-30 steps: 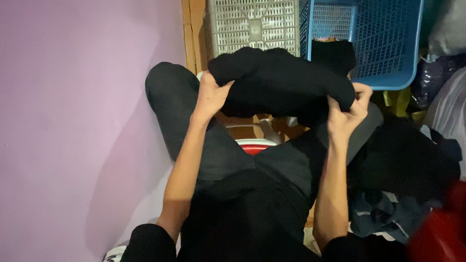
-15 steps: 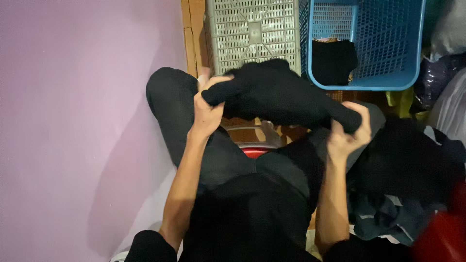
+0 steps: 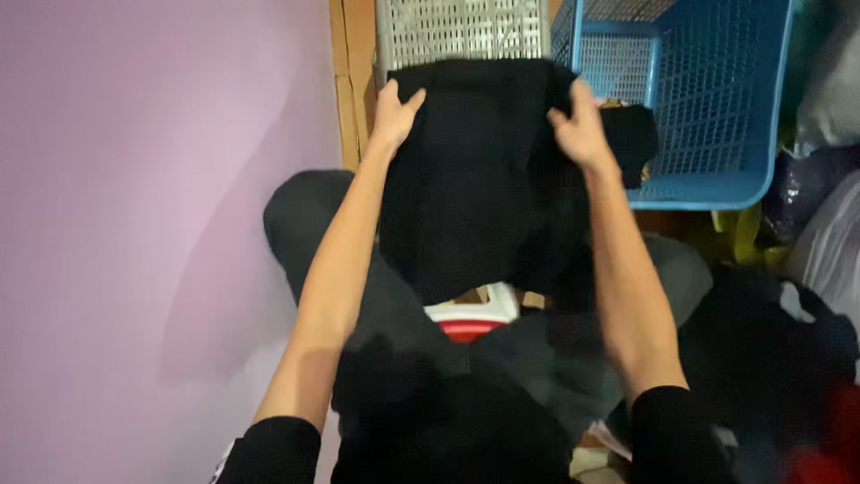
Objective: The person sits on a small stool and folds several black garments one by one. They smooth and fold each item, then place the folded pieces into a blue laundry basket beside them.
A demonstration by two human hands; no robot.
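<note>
The person holds a black garment (image 3: 479,179) up in front of them, spread flat between both hands. The left hand (image 3: 392,116) grips its upper left corner, fingers (image 3: 408,103) clamped over the cloth edge with the thumb behind. The right hand (image 3: 582,130) pinches the upper right corner the same way, fingers (image 3: 563,116) closed on the fabric. The garment hangs down from those two corners, its lower edge loose above the person's lap and just above a red and white object (image 3: 470,318) that peeks out between the legs.

Behind the garment a grey basket (image 3: 461,31) stands against the wall, and a blue basket (image 3: 708,108) sits just to its right with another dark piece of cloth (image 3: 632,134) draped inside near its edge. A heap of dark clothes (image 3: 770,358) lies to the person's right on the floor.

The step in hand looks like shaking the garment out and squaring it by its top corners, the start of a fold. The next move seems to call for keeping both corners level and taut while bringing the sides together, since the hanging cloth is slack and could bunch or twist.
</note>
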